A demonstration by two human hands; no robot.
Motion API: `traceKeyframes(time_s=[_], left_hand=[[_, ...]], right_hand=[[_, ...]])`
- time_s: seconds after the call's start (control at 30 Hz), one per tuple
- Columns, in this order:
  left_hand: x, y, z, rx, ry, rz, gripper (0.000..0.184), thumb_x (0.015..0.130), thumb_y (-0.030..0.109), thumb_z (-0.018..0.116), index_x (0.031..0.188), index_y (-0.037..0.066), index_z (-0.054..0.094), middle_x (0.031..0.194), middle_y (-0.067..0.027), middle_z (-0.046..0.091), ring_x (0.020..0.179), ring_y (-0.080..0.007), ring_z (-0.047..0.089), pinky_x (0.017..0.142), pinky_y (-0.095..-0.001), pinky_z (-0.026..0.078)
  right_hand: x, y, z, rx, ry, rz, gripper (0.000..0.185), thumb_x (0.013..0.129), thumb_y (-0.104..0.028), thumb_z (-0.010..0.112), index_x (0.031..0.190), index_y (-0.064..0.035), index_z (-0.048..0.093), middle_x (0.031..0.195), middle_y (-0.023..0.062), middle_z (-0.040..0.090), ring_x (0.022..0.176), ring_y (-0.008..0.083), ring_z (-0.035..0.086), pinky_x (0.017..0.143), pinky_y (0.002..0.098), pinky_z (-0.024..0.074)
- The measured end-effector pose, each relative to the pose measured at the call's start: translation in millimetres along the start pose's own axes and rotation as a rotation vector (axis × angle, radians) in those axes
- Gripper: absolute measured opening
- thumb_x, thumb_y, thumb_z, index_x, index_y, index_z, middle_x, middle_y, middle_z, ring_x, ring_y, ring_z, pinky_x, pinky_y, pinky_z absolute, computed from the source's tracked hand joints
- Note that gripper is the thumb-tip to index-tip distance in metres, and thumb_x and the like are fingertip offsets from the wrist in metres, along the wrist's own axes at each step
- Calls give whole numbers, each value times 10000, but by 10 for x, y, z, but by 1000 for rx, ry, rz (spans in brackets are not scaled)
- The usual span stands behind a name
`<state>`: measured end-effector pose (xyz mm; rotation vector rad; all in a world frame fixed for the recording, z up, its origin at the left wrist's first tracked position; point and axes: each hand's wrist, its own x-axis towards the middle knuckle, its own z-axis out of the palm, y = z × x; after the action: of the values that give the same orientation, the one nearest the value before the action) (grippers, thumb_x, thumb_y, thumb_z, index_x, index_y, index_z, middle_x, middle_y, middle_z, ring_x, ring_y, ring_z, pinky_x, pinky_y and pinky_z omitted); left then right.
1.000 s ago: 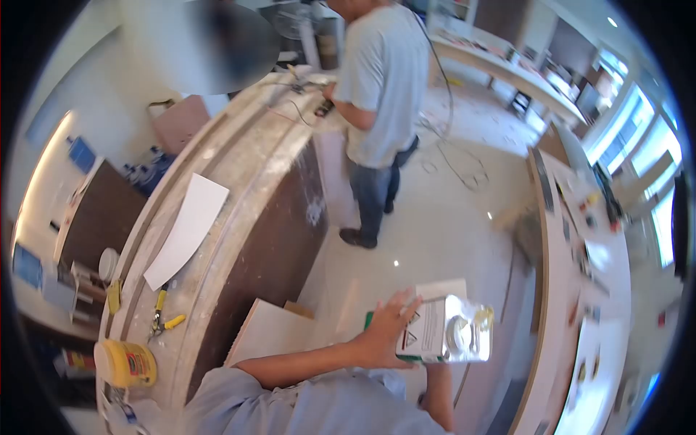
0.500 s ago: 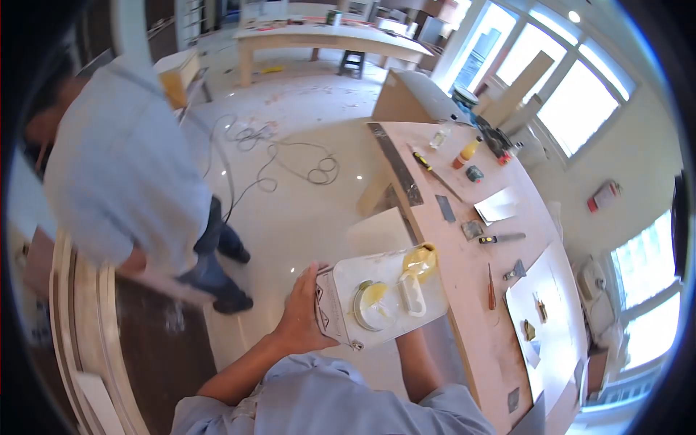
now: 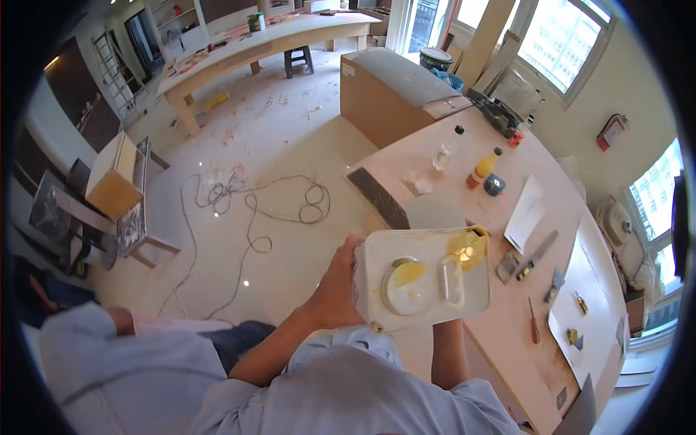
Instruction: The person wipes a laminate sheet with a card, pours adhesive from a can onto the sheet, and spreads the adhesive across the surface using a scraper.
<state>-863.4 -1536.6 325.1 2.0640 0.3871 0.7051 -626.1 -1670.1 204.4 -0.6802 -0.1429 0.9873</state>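
A rectangular metal can [image 3: 429, 250] is in front of my chest, its top turned up toward me. On that top are a round cap [image 3: 408, 288] with a yellow smear, a pale strap handle [image 3: 452, 281] and a glossy yellow patch at the far right corner. My left hand [image 3: 337, 286] grips the can's left side, its fingers pressed along the wall. My right forearm [image 3: 449, 355] runs up beneath the can's right side, which hides the right hand and its fingers. The can overlaps the near left edge of the workbench [image 3: 500, 355].
The bench holds a handsaw [image 3: 538, 255], a screwdriver [image 3: 533, 322], an orange-yellow bottle [image 3: 484, 168], a clear bottle [image 3: 444, 156] and a white sheet [image 3: 580, 290]. A co-worker's sleeve [image 3: 138, 362] is close on my left. Loose cable [image 3: 250, 217] lies on the floor ahead.
My view has turned; the can, still in my left hand, shows farther right and nearer. The co-worker has shifted lower at the left edge.
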Motion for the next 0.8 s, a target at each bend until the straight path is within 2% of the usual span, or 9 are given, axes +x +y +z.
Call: traceKeyframes(time_s=[0.23, 0.33, 0.4, 0.53, 0.63, 0.67, 0.7, 0.73, 0.8], left_hand=[[875, -921, -1111, -118, 98, -170, 1390, 513, 302, 901, 1431, 1, -98, 1424, -185, 234, 1341, -288, 262, 1105, -398, 221], [851, -1895, -1650, -181, 112, -389, 1345, 529, 272, 895, 1428, -1, -67, 1420, -182, 251, 1332, -290, 284, 1102, -398, 227], [1014, -2457, -1948, -233, 103, -445, 1298, 534, 248, 893, 1422, -7, -18, 1403, -184, 279, 1309, -293, 319, 1084, -400, 257], [1587, -3062, -2672, -342, 182, -290, 1193, 533, 202, 893, 1398, -28, 104, 1338, -198, 367, 1233, -292, 416, 1014, -400, 368], [2103, -3460, -3274, -107, 213, -317, 1074, 527, 104, 887, 1345, -37, 206, 1267, -193, 441, 1142, -255, 497, 928, -365, 470], [2389, -3482, -3442, -187, 224, -325, 1050, 530, 85, 882, 1334, -34, 218, 1261, -186, 446, 1129, -249, 506, 922, -360, 476], [2741, -3420, -3605, -262, 223, -336, 1025, 534, 65, 877, 1324, -30, 231, 1255, -180, 450, 1116, -242, 515, 916, -354, 482], [3050, -3407, -3713, -305, 232, -232, 745, 618, 34, 818, 1240, -34, 414, 1120, -139, 569, 1020, -211, 577, 911, -347, 478], [3574, -3619, -3905, -362, 117, -257, 844, 589, 49, 843, 1263, -25, 341, 1183, -154, 505, 1065, -216, 545, 903, -345, 486]], right_hand=[[1920, 776, 1034, -16, -159, 182, 472, 911, -233, 569, 1318, -41, 429, 1280, 106, 514, 1124, 215, 529, 951, 372, 461], [2715, 1189, 1599, -54, -248, 248, 469, 911, -232, 569, 1317, -41, 431, 1276, 105, 517, 1120, 214, 532, 947, 371, 465], [3203, 1494, 1909, -77, -279, 266, 468, 911, -232, 568, 1316, -40, 432, 1273, 103, 519, 1117, 212, 534, 944, 370, 467], [4117, 2132, 2409, -151, -294, 239, 464, 912, -230, 568, 1314, -40, 435, 1268, 101, 523, 1111, 210, 538, 938, 368, 472], [4664, 2409, 2875, -202, -195, 205, 461, 913, -229, 568, 1312, -39, 436, 1264, 100, 526, 1107, 208, 541, 934, 367, 476], [4772, 2380, 3087, -166, -53, 218, 404, 925, -218, 557, 1276, -36, 475, 1188, 71, 577, 1031, 174, 579, 856, 324, 511], [4918, 2365, 3228, -230, -24, 225, 400, 927, -228, 554, 1271, -37, 480, 1163, 70, 590, 1008, 174, 589, 844, 319, 511], [5051, 2320, 3307, -295, 8, 232, 397, 930, -237, 552, 1265, -37, 485, 1138, 70, 602, 985, 174, 598, 832, 314, 512], [5392, 2357, 3182, -432, 81, 180, 368, 927, -249, 561, 1212, -19, 540, 1045, 76, 649, 904, 183, 627, 770, 310, 511]])
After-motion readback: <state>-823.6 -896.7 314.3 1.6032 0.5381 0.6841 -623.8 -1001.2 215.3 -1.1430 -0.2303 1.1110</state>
